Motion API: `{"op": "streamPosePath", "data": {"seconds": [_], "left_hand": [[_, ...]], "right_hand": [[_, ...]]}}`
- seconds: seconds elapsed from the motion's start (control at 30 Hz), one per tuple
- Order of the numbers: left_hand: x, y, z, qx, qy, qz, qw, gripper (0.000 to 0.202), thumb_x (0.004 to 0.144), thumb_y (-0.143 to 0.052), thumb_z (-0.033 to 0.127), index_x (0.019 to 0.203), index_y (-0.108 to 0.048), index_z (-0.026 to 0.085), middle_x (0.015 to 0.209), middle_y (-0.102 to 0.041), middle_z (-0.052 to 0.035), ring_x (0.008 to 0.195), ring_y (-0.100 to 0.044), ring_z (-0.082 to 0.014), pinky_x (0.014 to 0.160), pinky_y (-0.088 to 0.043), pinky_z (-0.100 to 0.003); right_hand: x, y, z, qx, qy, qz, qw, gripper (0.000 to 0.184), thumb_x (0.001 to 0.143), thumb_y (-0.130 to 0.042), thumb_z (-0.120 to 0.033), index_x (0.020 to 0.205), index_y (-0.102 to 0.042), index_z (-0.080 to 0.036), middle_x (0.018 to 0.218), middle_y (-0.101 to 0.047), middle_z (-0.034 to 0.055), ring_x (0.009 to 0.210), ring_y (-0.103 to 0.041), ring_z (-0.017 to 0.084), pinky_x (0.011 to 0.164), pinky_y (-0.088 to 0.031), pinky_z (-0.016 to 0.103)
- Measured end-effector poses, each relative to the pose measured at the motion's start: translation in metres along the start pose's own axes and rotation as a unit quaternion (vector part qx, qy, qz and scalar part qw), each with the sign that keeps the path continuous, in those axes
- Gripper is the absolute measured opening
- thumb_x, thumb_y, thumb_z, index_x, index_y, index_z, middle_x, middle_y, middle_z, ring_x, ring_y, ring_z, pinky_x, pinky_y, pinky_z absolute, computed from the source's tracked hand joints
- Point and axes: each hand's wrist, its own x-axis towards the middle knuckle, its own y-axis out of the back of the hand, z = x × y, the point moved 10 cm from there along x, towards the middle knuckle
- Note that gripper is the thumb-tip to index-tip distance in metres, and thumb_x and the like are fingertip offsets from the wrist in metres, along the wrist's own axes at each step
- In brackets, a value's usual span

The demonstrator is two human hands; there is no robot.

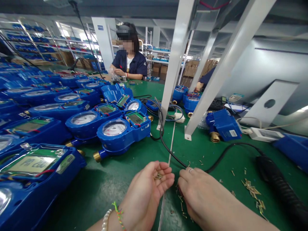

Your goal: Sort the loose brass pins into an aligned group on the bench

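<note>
My left hand (154, 186) is cupped palm up, with several small brass-coloured screws (158, 176) lying in its hollow. Beside it, my right hand (199, 192) is palm down on the green table with its fingers curled under. Its fingertips are hidden, so anything pinched there cannot be seen. Loose screws (182, 205) lie on the table right by the right hand's fingers. Farther right is a small pile of the same screws (251, 189). Beyond my left hand stands a blue water meter (124, 131) with a round dial, an open electronics compartment and a brass fitting.
Many more blue meters (83, 120) fill the left side. A black cable (166, 146) crosses the table to a black-handled tool (276, 183) at right. White metal posts (175, 61), a tilted blue meter (226, 125) and a monitor (271, 64) stand ahead. A co-worker (130, 61) sits opposite.
</note>
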Motion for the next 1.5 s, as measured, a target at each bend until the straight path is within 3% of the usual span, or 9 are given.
{"op": "streamPosePath", "data": {"seconds": [0.23,0.37,0.5,0.67,0.8,0.97,1.13,1.3,1.5], "left_hand": [[0.001,-0.002,0.001,0.001,-0.004,-0.007,1.000,0.018,0.087,-0.041,0.015,0.079,-0.056,0.007,0.086,-0.061,-0.0130,0.078,-0.063,-0.0195,0.078,-0.052,-0.032],[-0.002,-0.009,-0.007,-0.004,0.033,-0.044,0.998,0.021,0.087,-0.043,0.018,0.087,-0.058,0.003,0.090,-0.062,-0.0168,0.083,-0.062,-0.0227,0.084,-0.051,-0.036],[-0.005,-0.017,-0.014,-0.024,0.063,-0.086,0.994,0.023,0.087,-0.043,0.018,0.088,-0.059,0.000,0.089,-0.063,-0.0179,0.080,-0.063,-0.0223,0.086,-0.050,-0.037],[0.001,-0.002,0.000,-0.034,0.010,-0.017,0.999,0.017,0.086,-0.043,0.014,0.081,-0.057,0.006,0.088,-0.062,-0.0149,0.083,-0.064,-0.0221,0.085,-0.051,-0.037],[0.002,-0.001,0.005,-0.027,-0.002,-0.001,1.000,0.018,0.086,-0.043,0.014,0.078,-0.058,0.006,0.087,-0.063,-0.0151,0.083,-0.064,-0.0223,0.083,-0.053,-0.036],[0.000,-0.002,0.002,-0.018,0.003,-0.009,1.000,0.019,0.087,-0.042,0.015,0.082,-0.058,0.005,0.089,-0.062,-0.0157,0.084,-0.063,-0.0225,0.084,-0.052,-0.036],[-0.001,-0.010,-0.006,-0.035,0.038,-0.056,0.997,0.021,0.086,-0.043,0.015,0.086,-0.059,0.001,0.089,-0.063,-0.0187,0.082,-0.063,-0.0238,0.088,-0.050,-0.040],[0.003,0.002,0.009,-0.043,-0.010,0.010,0.999,0.017,0.086,-0.042,0.013,0.080,-0.057,0.006,0.085,-0.062,-0.0139,0.078,-0.064,-0.0196,0.084,-0.052,-0.036],[0.007,0.003,0.012,-0.038,-0.015,0.016,0.999,0.019,0.086,-0.042,0.014,0.081,-0.058,0.005,0.083,-0.062,-0.0151,0.077,-0.064,-0.0208,0.083,-0.053,-0.036]], "right_hand": [[-0.002,0.001,0.000,-0.001,-0.004,0.010,1.000,0.012,0.069,-0.055,-0.008,0.079,-0.060,-0.014,0.079,-0.056,0.0077,0.074,-0.051,0.024,0.071,-0.042,0.039],[0.003,0.029,0.013,0.086,-0.048,0.030,0.995,0.009,0.073,-0.052,-0.008,0.076,-0.054,-0.016,0.079,-0.053,0.0030,0.073,-0.048,0.019,0.067,-0.041,0.032],[0.007,0.050,0.021,0.146,-0.050,0.034,0.987,0.013,0.080,-0.052,-0.009,0.086,-0.053,-0.020,0.086,-0.051,-0.0006,0.080,-0.047,0.016,0.072,-0.040,0.029],[0.006,0.024,0.024,0.128,-0.046,-0.003,0.991,0.013,0.077,-0.053,-0.005,0.076,-0.054,-0.018,0.079,-0.051,0.0012,0.075,-0.046,0.019,0.067,-0.037,0.033],[0.006,0.001,0.017,0.106,-0.033,-0.025,0.994,0.011,0.076,-0.054,-0.006,0.076,-0.057,-0.017,0.079,-0.054,0.0035,0.075,-0.046,0.021,0.071,-0.037,0.037],[0.008,0.020,0.021,0.133,-0.057,-0.001,0.989,0.012,0.075,-0.053,-0.005,0.073,-0.055,-0.017,0.077,-0.052,0.0017,0.074,-0.046,0.019,0.068,-0.038,0.032],[0.015,0.047,0.028,0.163,-0.043,0.025,0.985,0.014,0.083,-0.054,-0.010,0.088,-0.055,-0.024,0.087,-0.052,-0.0030,0.083,-0.046,0.015,0.075,-0.038,0.029],[0.018,0.024,0.027,0.116,-0.011,-0.016,0.993,0.018,0.078,-0.060,-0.007,0.085,-0.056,-0.024,0.086,-0.053,-0.0025,0.083,-0.047,0.018,0.073,-0.038,0.033],[0.022,0.007,0.011,0.057,0.022,-0.045,0.997,0.010,0.077,-0.058,-0.009,0.079,-0.059,-0.019,0.083,-0.057,0.0013,0.077,-0.050,0.020,0.070,-0.041,0.035]]}}
